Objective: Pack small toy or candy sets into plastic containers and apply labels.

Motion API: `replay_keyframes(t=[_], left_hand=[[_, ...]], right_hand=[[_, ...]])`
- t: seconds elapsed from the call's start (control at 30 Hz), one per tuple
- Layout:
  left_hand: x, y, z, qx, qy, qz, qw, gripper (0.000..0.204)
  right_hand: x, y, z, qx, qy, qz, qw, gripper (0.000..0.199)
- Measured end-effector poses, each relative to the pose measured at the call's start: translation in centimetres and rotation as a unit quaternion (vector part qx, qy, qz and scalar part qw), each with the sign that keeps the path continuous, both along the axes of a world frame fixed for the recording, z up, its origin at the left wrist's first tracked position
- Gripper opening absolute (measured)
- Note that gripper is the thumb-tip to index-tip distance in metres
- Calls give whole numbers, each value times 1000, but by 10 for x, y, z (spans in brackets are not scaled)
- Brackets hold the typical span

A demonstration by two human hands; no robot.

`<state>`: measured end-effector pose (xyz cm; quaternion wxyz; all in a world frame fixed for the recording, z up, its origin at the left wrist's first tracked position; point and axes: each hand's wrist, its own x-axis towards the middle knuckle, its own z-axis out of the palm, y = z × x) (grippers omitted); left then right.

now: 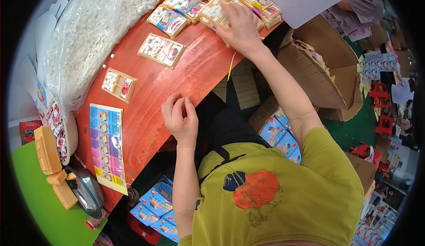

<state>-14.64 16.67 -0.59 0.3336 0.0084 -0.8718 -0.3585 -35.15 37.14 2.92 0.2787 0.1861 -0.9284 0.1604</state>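
Observation:
My right hand (240, 28) reaches to the far end of the red table and grips a compartment tray of white marshmallow-like pieces (213, 12) by its right side. That tray is slightly blurred, over a group of similar filled trays with colourful labels (180, 1). Close to the table's near edge is my left hand (180, 121), its fingers loosely bent and apart, with nothing visible in them. Left of the stack, a tray (161, 50) with white pieces and a red packet lies on the table. Another tray (119, 85), partly filled, lies nearer the left.
A large clear bag of white pieces (95, 38) covers the table's left side. Two loose white pieces lie beside it. A sheet of coloured labels (108, 148), a tub of small red-and-white packets (66, 135) and a tape dispenser (86, 193) are nearer. An open cardboard box (310, 73) stands right.

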Motion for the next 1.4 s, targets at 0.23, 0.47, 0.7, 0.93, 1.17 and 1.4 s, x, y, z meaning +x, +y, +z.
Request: replay_keyframes(t=[0.23, 0.47, 0.7, 0.93, 1.17, 1.4], left_hand=[[0, 0, 0, 4, -3, 2, 1000, 8], [-1, 1, -1, -5, 3, 1, 1000, 10], [-1, 3, -1, -6, -6, 2, 1000, 10], [-1, 2, 1, -17, 0, 1, 1000, 11], [0, 2, -1, -13, 4, 2, 1000, 10], [0, 1, -1, -12, -1, 0, 1000, 10]], right_hand=[[-47, 66, 9, -16, -1, -106, 994, 52], [-62, 95, 11, 116, -30, -150, 981, 56], [1, 58, -7, 51, -53, 24, 997, 51], [5, 72, 18, 58, -100, -68, 991, 52], [-21, 52, 5, 95, -142, -89, 981, 53], [3, 41, -4, 30, 46, -49, 997, 46]])
